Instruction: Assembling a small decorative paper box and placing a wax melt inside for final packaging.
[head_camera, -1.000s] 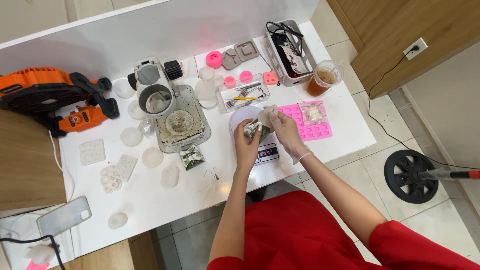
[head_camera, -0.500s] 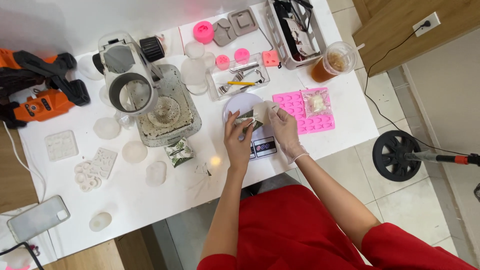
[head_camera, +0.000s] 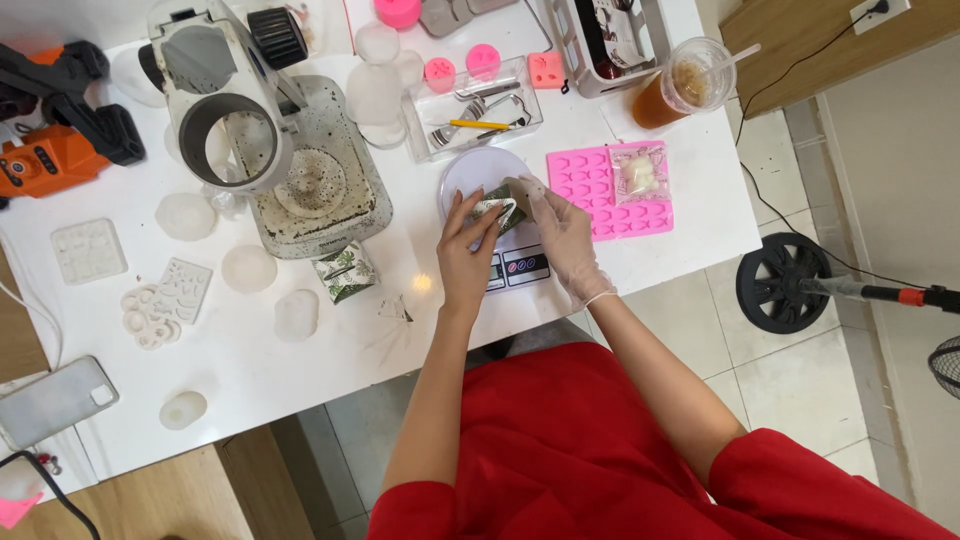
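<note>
Two hands share one small green-patterned sachet (head_camera: 497, 207) over the round white scale (head_camera: 482, 172) at frame centre. Left hand (head_camera: 468, 250), bare, pinches its left end; right hand (head_camera: 566, 238), gloved, pinches the upper right corner. Its long axis runs left-right. A matching sachet (head_camera: 344, 272) lies lower left on the white bench (head_camera: 300, 370); a pink mould (head_camera: 600, 190) lies right.

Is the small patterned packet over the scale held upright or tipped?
Tipped: the small green-patterned packet slants between left hand and gloved right hand above the round white scale.
</note>
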